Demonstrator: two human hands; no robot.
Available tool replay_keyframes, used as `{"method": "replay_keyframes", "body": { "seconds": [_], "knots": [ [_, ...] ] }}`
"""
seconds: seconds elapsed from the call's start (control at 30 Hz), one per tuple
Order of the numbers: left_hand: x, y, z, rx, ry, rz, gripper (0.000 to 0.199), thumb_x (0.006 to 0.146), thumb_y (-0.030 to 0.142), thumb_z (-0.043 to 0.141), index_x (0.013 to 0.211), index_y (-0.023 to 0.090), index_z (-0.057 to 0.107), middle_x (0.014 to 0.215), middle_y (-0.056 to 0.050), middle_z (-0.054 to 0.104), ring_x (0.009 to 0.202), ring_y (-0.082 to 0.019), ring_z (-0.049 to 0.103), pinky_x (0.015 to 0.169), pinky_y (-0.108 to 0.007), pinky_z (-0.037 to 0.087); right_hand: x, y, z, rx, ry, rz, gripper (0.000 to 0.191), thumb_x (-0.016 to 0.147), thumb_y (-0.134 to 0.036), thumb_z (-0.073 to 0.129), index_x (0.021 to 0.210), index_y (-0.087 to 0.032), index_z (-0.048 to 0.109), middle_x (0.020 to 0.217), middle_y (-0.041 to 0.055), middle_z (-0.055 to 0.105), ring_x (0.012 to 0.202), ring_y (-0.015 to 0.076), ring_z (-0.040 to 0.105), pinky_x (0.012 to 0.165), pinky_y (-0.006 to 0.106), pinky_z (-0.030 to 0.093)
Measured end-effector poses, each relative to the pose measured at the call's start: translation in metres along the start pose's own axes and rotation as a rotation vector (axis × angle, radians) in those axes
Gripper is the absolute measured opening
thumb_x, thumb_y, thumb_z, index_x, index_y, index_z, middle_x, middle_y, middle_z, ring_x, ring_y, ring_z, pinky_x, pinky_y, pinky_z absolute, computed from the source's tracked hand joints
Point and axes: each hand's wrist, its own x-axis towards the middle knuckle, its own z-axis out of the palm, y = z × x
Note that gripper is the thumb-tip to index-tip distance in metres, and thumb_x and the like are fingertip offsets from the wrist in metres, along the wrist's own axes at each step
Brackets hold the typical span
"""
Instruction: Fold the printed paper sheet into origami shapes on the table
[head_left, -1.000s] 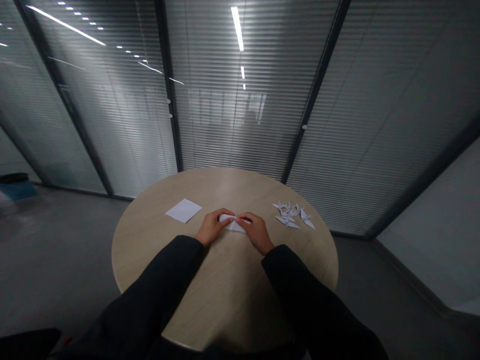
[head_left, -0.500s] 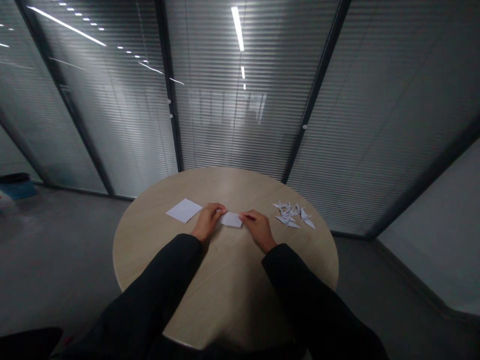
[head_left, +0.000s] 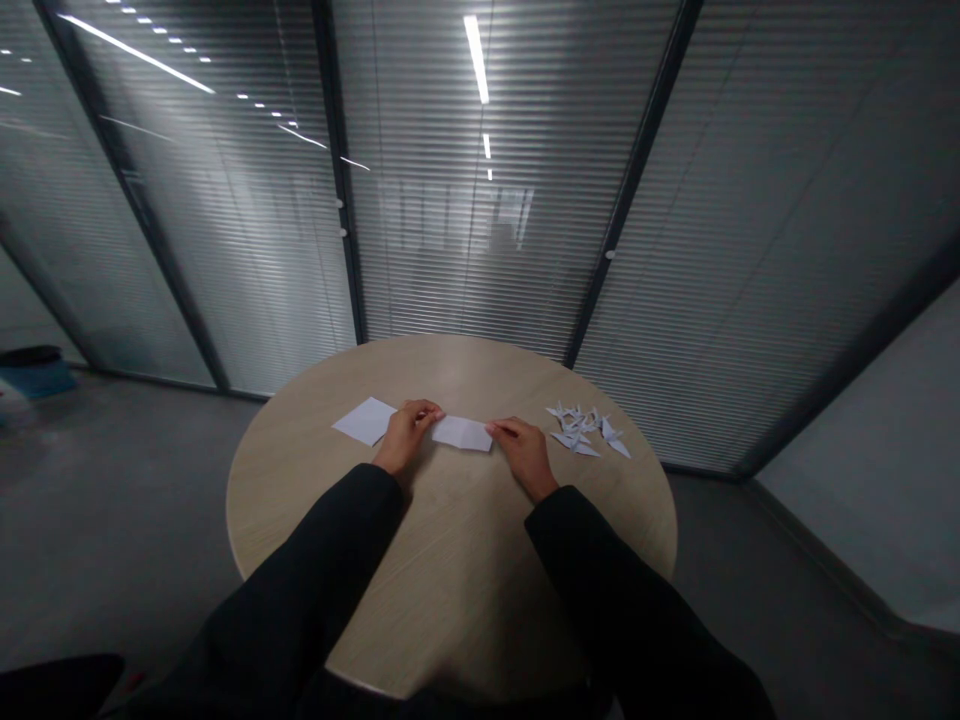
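Note:
A white sheet of paper (head_left: pixel 462 434), folded into a wide rectangle, is held between my two hands over the middle of the table. My left hand (head_left: pixel 407 432) pinches its left end with thumb and fingers. At the opposite end, my right hand (head_left: pixel 523 450) pinches the upper right corner. Just left of my left hand lies flat white paper (head_left: pixel 364 421), partly covered by that hand. To the right of my right hand is a loose pile of several folded paper cranes (head_left: pixel 577 430).
The round wooden table (head_left: pixel 450 365) stands close to a glass wall with closed blinds (head_left: pixel 465 270). On the floor at far left is a blue bin (head_left: pixel 37 375) with a dark rim. A pale wall (head_left: pixel 885 450) rises on the right.
My hands have moved apart, the left one leftward and the right one slightly right. More of the folded paper's width now shows between them. The cranes have stayed put.

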Motion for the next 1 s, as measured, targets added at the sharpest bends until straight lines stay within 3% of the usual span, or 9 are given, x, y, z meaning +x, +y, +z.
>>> {"method": "replay_keyframes", "body": {
  "seconds": [0.23,0.37,0.43,0.53,0.6,0.67,0.73,0.87,1.0],
  "knots": [
    [0.004,-0.005,-0.004,-0.071,0.064,-0.014,0.018,0.077,0.036,0.063,0.077,0.019,0.068,0.087,-0.008,0.067,0.083,-0.023,0.061,0.081,-0.036,0.046,0.002,0.002,-0.002,0.057,-0.003,0.051,0.028,0.076,-0.046,0.064,0.076,-0.020,0.075,0.081,0.0068,0.073,0.076,0.0227,0.065,0.071,0.034,0.050],
    [0.010,-0.016,-0.012,-0.156,0.206,-0.099,0.021,0.079,0.039,0.059,0.078,0.018,0.063,0.079,-0.005,0.065,0.078,-0.019,0.061,0.079,-0.034,0.047,0.006,0.008,-0.009,0.239,0.062,0.225,0.030,0.068,-0.047,0.071,0.077,-0.018,0.075,0.081,0.0063,0.074,0.079,0.0240,0.066,0.076,0.037,0.051],
    [0.010,-0.018,-0.013,-0.272,0.229,-0.163,0.023,0.077,0.040,0.061,0.080,0.017,0.062,0.084,-0.006,0.065,0.083,-0.019,0.061,0.079,-0.034,0.048,0.006,0.010,-0.011,0.414,0.063,0.331,0.033,0.063,-0.046,0.076,0.078,-0.017,0.075,0.084,0.0070,0.074,0.082,0.0243,0.067,0.079,0.038,0.051],
    [0.004,-0.008,-0.005,-0.526,-0.036,-0.230,0.043,0.066,0.035,0.074,0.103,0.017,0.061,0.108,-0.012,0.065,0.100,-0.022,0.060,0.086,-0.036,0.047,0.003,0.009,-0.007,0.655,-0.037,0.445,0.036,0.058,-0.045,0.080,0.079,-0.015,0.073,0.089,0.0090,0.074,0.086,0.0249,0.067,0.081,0.038,0.052],
    [-0.004,0.005,0.004,-0.659,-0.263,-0.210,0.067,0.061,0.029,0.081,0.121,0.019,0.054,0.119,-0.013,0.062,0.109,-0.023,0.059,0.095,-0.038,0.044,0.000,0.006,-0.002,0.696,-0.110,0.456,0.038,0.060,-0.047,0.079,0.080,-0.015,0.073,0.093,0.0101,0.073,0.089,0.0254,0.067,0.083,0.038,0.053],
    [-0.011,0.017,0.012,-0.730,-0.384,-0.201,0.074,0.060,0.030,0.082,0.126,0.017,0.052,0.123,-0.015,0.061,0.114,-0.026,0.057,0.100,-0.040,0.041,-0.003,0.003,0.002,0.710,-0.216,0.475,0.041,0.064,-0.049,0.077,0.085,-0.015,0.072,0.099,0.0113,0.072,0.092,0.0258,0.067,0.084,0.038,0.053],
    [-0.017,0.026,0.017,-0.760,-0.399,-0.236,0.076,0.060,0.033,0.083,0.127,0.015,0.052,0.124,-0.017,0.061,0.113,-0.029,0.058,0.100,-0.042,0.041,-0.006,0.000,0.006,0.712,-0.287,0.491,0.043,0.066,-0.051,0.075,0.089,-0.015,0.071,0.102,0.0125,0.072,0.093,0.0260,0.067,0.084,0.038,0.053],
    [-0.021,0.027,0.022,-0.786,-0.365,-0.267,0.083,0.063,0.033,0.081,0.137,0.022,0.045,0.131,-0.016,0.058,0.114,-0.029,0.058,0.099,-0.044,0.042,-0.011,0.000,0.011,0.719,-0.396,0.499,0.042,0.069,-0.050,0.073,0.092,-0.016,0.070,0.102,0.0110,0.071,0.092,0.0242,0.067,0.083,0.037,0.052],
    [-0.021,0.022,0.023,-0.744,-0.312,-0.291,0.074,0.066,0.036,0.080,0.131,0.016,0.051,0.118,-0.017,0.066,0.101,-0.027,0.065,0.092,-0.042,0.047,-0.013,0.005,0.017,0.551,-0.377,0.394,0.042,0.075,-0.056,0.065,0.087,-0.016,0.070,0.091,0.0081,0.072,0.084,0.0226,0.067,0.080,0.037,0.053]
  ]
}}
